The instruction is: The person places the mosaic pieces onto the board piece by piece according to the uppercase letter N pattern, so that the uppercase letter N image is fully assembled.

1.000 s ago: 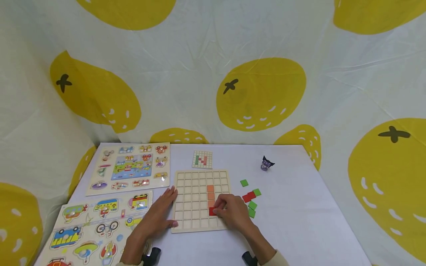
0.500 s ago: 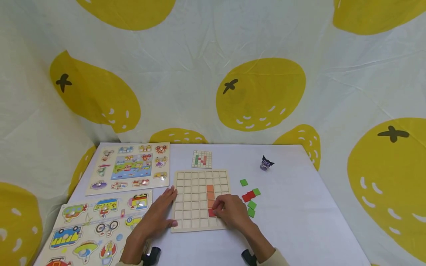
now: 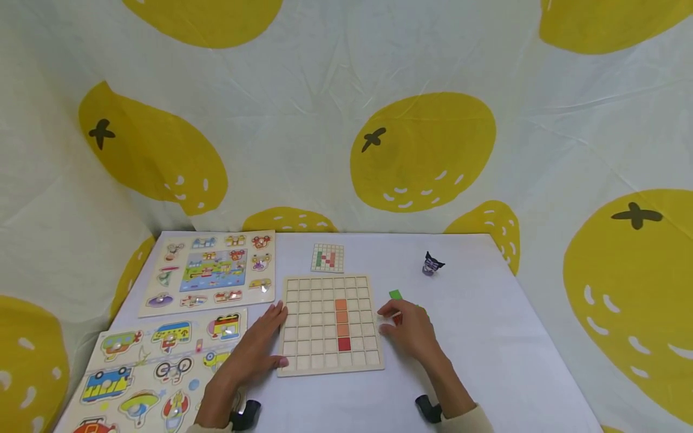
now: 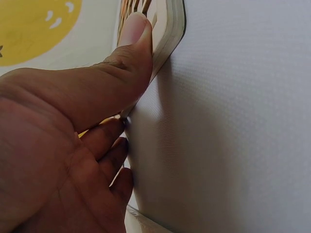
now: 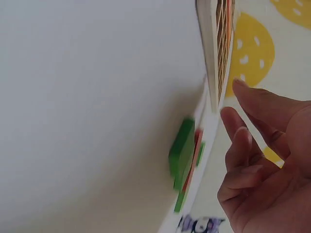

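My left hand (image 3: 255,347) rests along the left edge of a wooden grid board (image 3: 311,349), its thumb on the front left part of the rim in the left wrist view. One column of the board holds several tiles: orange tiles (image 3: 341,316) above a red tile (image 3: 344,344). Just off the board's right edge hovers my right hand (image 3: 412,332), thumb and forefinger apart with nothing between them. It hangs over loose tiles and partly hides them in the head view. A green tile (image 3: 396,294) shows past its fingers; more green tiles (image 5: 182,150) appear in the right wrist view.
A small pattern card (image 3: 327,258) lies behind the board. Two picture puzzle boards, a far one (image 3: 157,282) and a near one (image 3: 157,355), cover the table's left side. A small dark figurine (image 3: 432,264) stands at the back right.
My right hand has let go of the red tile, which now lies in the grid below the orange ones. It has moved right, over the loose tiles. My left hand has stayed put.
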A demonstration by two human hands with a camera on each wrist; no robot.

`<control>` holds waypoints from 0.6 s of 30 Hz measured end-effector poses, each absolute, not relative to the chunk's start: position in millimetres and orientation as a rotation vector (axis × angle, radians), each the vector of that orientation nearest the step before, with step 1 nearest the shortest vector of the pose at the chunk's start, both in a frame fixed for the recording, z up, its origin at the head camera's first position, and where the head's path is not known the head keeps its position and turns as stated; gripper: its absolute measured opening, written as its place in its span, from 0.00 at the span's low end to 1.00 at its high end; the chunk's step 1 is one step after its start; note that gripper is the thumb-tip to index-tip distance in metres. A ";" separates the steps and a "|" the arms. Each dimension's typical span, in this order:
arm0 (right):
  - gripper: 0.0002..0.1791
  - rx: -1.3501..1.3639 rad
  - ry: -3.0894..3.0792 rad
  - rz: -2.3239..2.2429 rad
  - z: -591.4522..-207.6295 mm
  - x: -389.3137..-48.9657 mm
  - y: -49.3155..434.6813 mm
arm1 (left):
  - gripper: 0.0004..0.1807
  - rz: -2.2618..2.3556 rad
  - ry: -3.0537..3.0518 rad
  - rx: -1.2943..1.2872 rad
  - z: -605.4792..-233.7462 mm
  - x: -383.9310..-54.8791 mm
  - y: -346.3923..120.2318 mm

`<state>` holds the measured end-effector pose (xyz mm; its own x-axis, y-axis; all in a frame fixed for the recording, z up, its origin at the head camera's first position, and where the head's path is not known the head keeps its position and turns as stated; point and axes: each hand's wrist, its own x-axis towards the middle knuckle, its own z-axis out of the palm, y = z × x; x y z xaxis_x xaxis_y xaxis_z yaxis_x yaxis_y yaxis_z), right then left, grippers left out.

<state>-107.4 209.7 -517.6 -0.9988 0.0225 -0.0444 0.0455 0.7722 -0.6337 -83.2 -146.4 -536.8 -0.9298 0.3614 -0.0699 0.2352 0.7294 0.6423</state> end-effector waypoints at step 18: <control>0.17 0.102 2.911 -0.876 -522.0 -118.3 244.6 | 0.60 0.985 2.767 0.485 -542.7 -82.7 -147.5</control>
